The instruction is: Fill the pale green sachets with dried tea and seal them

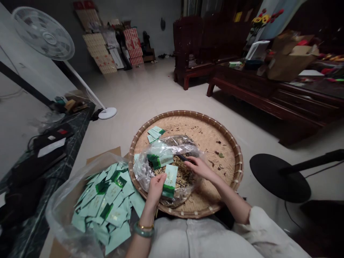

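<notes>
My left hand (156, 187) pinches a light and dark green paper packet (171, 178) upright by its left edge. My right hand (199, 167) grips a black-handled tool (181, 157); its working end cannot be made out. Both hands are over an open clear plastic bag (143, 171) filled with loose, dried, yellow-brown and dark bits (185, 173). Another green packet (162, 161) lies on the contents, just beyond the held one. The bag rests in a round woven bamboo tray (209, 136), where a small stack of green packets (156, 133) lies at the far left.
Left of the tray, a plastic-lined box (61, 208) holds a heap of green packets (107, 200). A white standing fan (107, 113) is at far left, a black round stand base (279, 177) at right. Behind stands a dark wooden table (249, 80). Dark scraps dot the tray.
</notes>
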Demonstrator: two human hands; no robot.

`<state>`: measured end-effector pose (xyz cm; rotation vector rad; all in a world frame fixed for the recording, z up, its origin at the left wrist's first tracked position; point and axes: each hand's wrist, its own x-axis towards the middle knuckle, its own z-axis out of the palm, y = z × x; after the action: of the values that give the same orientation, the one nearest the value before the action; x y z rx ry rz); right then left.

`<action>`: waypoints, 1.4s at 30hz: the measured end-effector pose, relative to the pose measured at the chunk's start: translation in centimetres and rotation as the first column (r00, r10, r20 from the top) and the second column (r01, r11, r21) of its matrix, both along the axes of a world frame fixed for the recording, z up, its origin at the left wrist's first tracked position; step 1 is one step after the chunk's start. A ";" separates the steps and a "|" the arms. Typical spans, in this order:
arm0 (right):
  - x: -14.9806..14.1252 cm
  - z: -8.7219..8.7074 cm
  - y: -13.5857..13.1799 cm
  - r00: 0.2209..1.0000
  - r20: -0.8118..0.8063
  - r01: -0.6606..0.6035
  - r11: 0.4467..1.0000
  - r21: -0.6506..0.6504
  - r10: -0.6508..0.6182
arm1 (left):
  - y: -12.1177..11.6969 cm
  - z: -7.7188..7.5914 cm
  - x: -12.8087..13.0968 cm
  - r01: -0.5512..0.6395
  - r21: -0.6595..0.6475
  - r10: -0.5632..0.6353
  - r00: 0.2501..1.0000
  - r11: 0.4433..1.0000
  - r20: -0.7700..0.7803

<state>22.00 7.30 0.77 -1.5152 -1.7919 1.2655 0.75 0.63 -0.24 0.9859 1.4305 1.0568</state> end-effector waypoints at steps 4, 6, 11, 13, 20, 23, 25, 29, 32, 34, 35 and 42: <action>0.3 -0.9 0.3 0.935 0.352 -0.043 0.971 0.235 -0.044 | -0.1 -0.1 -0.4 0.006 0.012 -0.006 1.000 1.000 -0.012; 0.1 -1.2 0.1 0.882 0.461 -0.056 0.952 0.302 -0.094 | -0.1 -0.1 -0.3 0.010 0.014 -0.009 1.000 1.000 -0.025; -1.3 -0.8 -1.0 0.963 0.241 0.005 0.903 0.431 -0.121 | -0.2 0.4 -0.1 0.054 0.018 -0.053 0.998 0.998 -0.045; -2.1 -0.4 -1.4 0.999 0.036 0.016 0.951 0.308 -0.029 | -0.2 0.9 0.0 0.085 0.028 -0.083 0.994 0.996 -0.070; -3.8 -0.2 -1.9 0.989 -0.150 -0.004 0.996 -0.090 -0.009 | -0.6 1.5 0.8 0.111 0.109 -0.083 0.967 0.988 -0.239; -3.0 -0.1 -1.8 0.994 -0.109 0.026 0.999 -0.048 -0.031 | -0.7 1.3 0.9 0.113 0.126 -0.071 0.952 0.986 -0.298; -1.7 0.1 -1.4 0.997 -0.050 0.069 0.997 0.039 -0.067 | -0.7 1.3 0.4 0.078 0.132 -0.033 0.949 0.988 -0.314; 1.4 0.5 -0.7 0.984 0.080 0.142 0.974 0.175 -0.158 | -0.3 1.0 -1.3 -0.054 0.118 0.080 0.969 0.992 -0.236; 1.7 0.5 -0.9 0.991 0.122 0.026 0.974 0.225 -0.055 | -0.1 1.1 -2.9 -0.279 0.149 0.289 0.956 0.949 -0.045; 0.9 0.3 -1.3 0.994 0.108 -0.034 0.960 0.278 0.003 | -0.1 1.6 -4.1 -0.586 0.217 0.557 0.810 0.781 0.184; 0.5 0.1 -1.6 0.995 0.096 -0.049 0.956 0.289 0.022 | -0.1 2.0 -4.7 -0.712 0.234 0.642 0.700 0.662 0.312; -1.7 -1.0 -2.6 0.951 0.309 -0.137 0.915 0.379 0.015 | -0.2 2.6 -4.7 -0.670 0.203 0.593 0.734 0.714 0.331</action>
<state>20.27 4.67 -0.18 -1.4655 -2.1606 0.6612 -3.96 0.47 2.32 0.5237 1.4525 1.9016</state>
